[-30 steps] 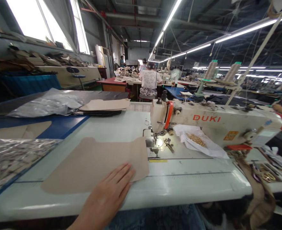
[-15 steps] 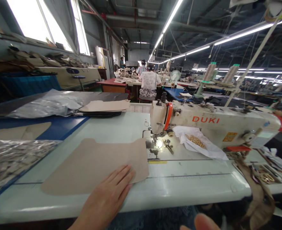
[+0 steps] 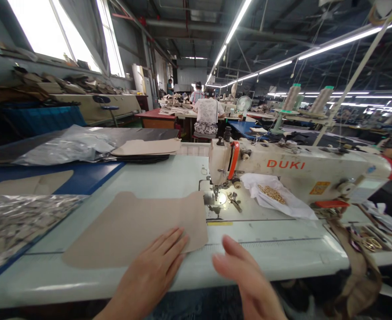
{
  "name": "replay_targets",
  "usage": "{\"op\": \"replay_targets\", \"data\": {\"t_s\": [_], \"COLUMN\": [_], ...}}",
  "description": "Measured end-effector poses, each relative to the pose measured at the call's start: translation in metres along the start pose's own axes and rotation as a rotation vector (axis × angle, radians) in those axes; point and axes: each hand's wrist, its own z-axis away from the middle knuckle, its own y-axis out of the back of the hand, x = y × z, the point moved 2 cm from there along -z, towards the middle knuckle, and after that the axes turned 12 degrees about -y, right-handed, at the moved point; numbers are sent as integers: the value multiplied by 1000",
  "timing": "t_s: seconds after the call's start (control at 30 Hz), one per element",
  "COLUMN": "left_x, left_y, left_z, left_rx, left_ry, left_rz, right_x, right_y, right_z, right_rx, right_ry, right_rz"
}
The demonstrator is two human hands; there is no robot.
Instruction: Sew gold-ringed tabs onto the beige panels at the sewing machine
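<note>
A beige cut panel (image 3: 132,231), with a notched far edge, lies flat on the pale green sewing table (image 3: 269,262). My left hand (image 3: 156,266) rests on its near right part, fingers stretched out and flat. Just right of the panel, over the near edge of the table, is my right hand (image 3: 249,275), blurred, with thumb and a finger apart and nothing seen in it. The panel's right edge reaches close to the needle and presser foot (image 3: 216,192) of the white sewing machine (image 3: 282,162).
A white bag (image 3: 292,209) with small gold-coloured metal pieces (image 3: 271,194) leans by the machine bed. Beige panels (image 3: 146,146) are stacked at the back left, beside clear plastic (image 3: 69,146). Brown strips (image 3: 359,271) hang off the right side. Another person (image 3: 206,111) sits ahead.
My right hand has come up from the bottom edge and moved left, over the table's front. My left hand stays on the panel, which looks almost unmoved.
</note>
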Motion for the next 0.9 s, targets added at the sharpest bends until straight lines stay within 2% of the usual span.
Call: {"op": "replay_targets", "data": {"t_s": [0.07, 0.13, 0.23, 0.33, 0.67, 0.9], "left_x": [-1, -2, -2, -2, 6, 19], "left_y": [-1, -2, -3, -5, 0, -3], "left_z": [1, 3, 3, 3, -3, -7], "left_rx": [-9, -4, 0, -13, 26, 45], "left_ry": [-1, 10, 33, 44, -5, -17], "left_rz": [33, 52, 67, 73, 32, -17], "right_x": [-1, 0, -1, -3, 3, 8], "right_y": [-23, -38, -44, -41, -37, -39], "right_z": [-15, -25, -30, -28, -24, -33], "right_rx": [-118, -171, -228, -272, -239, -225], "right_ry": [97, 81, 8, -12, 22, -48], "right_rz": [192, 404, 713, 913, 1047, 1125]}}
